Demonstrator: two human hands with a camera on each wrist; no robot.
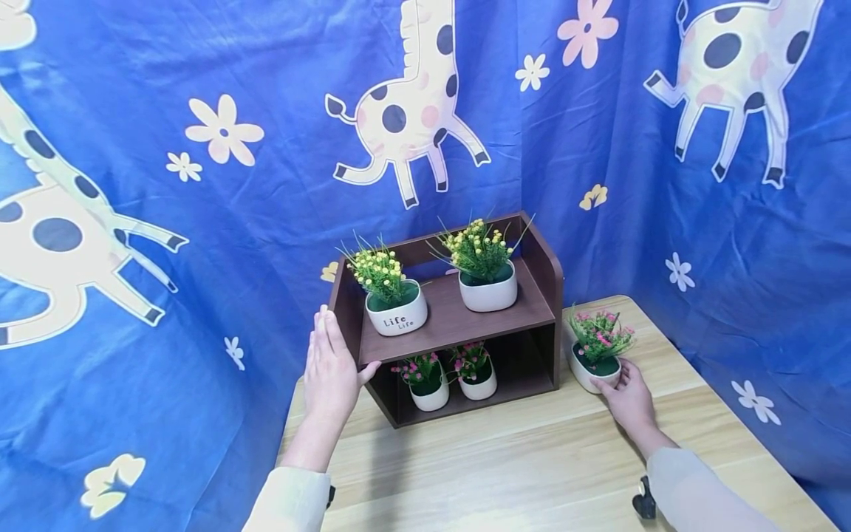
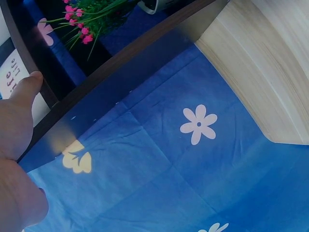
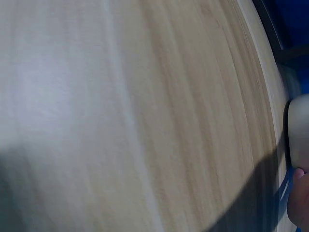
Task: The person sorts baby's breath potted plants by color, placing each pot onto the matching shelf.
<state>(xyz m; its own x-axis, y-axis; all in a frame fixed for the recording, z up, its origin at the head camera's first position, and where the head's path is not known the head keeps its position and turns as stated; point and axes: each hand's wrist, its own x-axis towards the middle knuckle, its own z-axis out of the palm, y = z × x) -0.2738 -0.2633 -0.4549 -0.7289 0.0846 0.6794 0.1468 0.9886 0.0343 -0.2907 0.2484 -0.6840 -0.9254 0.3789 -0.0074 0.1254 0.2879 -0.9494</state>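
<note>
A dark brown two-tier shelf (image 1: 439,329) stands on the table. My left hand (image 1: 330,377) lies with straight fingers along its left side panel. In the left wrist view the left thumb (image 2: 26,92) touches the front edge of the upper board. To the right of the shelf, my right hand (image 1: 631,403) grips the white pot of a pink-flowered artificial plant (image 1: 600,336), thumb at the front and fingers at the right side. That pot is partly visible at the right edge of the right wrist view, with a bit of the hand.
On the upper board stand two yellow-flowered potted plants, a left one (image 1: 397,314) marked "Life" and a right one (image 1: 488,292). Below them are two pink-flowered pots (image 1: 431,395). A blue curtain (image 1: 266,222) surrounds the wooden table (image 1: 532,465).
</note>
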